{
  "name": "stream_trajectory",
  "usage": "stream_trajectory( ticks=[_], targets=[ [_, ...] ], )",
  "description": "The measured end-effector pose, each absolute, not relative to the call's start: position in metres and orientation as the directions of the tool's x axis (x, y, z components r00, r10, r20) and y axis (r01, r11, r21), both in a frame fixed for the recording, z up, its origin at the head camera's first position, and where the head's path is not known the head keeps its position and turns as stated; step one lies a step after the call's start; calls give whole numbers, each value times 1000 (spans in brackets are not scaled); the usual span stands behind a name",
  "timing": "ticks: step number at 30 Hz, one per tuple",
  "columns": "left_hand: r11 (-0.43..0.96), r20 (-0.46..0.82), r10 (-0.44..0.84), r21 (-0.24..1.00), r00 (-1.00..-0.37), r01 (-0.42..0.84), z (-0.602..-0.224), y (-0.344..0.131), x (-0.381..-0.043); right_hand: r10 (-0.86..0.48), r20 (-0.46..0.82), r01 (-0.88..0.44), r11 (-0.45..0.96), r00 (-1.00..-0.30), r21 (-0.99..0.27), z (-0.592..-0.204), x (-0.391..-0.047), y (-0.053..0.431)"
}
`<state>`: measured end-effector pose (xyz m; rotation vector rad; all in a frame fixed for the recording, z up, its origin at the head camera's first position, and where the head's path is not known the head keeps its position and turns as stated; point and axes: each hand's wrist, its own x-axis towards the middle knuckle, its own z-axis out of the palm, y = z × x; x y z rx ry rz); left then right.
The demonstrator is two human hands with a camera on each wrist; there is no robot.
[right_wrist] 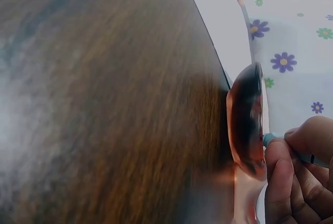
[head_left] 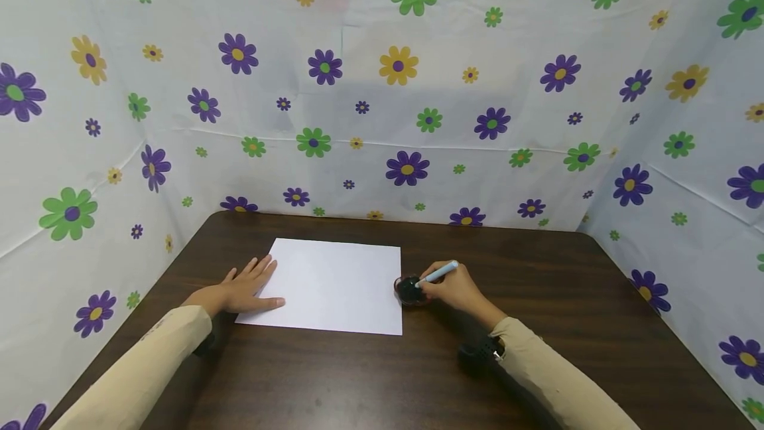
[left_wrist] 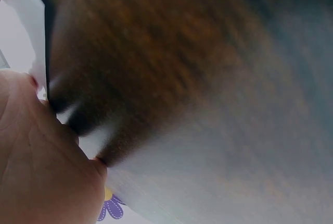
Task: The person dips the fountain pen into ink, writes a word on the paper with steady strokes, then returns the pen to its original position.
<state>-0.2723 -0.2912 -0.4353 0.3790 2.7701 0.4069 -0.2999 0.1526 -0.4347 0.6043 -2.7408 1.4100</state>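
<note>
A white sheet of paper point(head_left: 334, 287) lies on the dark wooden table point(head_left: 298, 370). My left hand point(head_left: 241, 289) rests on its left edge with fingers spread and the thumb on the sheet. At the right edge of the paper stands a small clear bowl point(head_left: 408, 291) with dark liquid, its rim overlapping the sheet in the head view. My right hand point(head_left: 456, 289) pinches a slim light blue pen-like stick point(head_left: 440, 271), tilted with its lower end at the bowl. In the right wrist view the stick's teal end point(right_wrist: 268, 139) meets the bowl's rim; its tip is hidden.
A white cloth point(head_left: 358, 118) printed with purple, green and yellow flowers hangs behind the table and along both sides. Dark wrist straps point(head_left: 486, 348) sit at the sleeve cuffs point(head_left: 190, 327). Table surface extends in front of the paper and to its right.
</note>
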Motion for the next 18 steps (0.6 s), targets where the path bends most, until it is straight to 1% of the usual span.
stream_trajectory(
  ticks=[7, 11, 18],
  targets=[
    [916, -266, 307, 341, -914, 209, -434, -291, -272, -325, 167, -326, 530, -931, -783, -435, -297, 160],
    [921, -274, 302, 331, -913, 205, -432, -290, -272, -324, 163, -324, 542, -932, -775, -434, -294, 161],
    [923, -282, 298, 330, -912, 199, -431, -290, -272, -362, 169, -354, 538, -917, -765, -434, -291, 156]
  ],
)
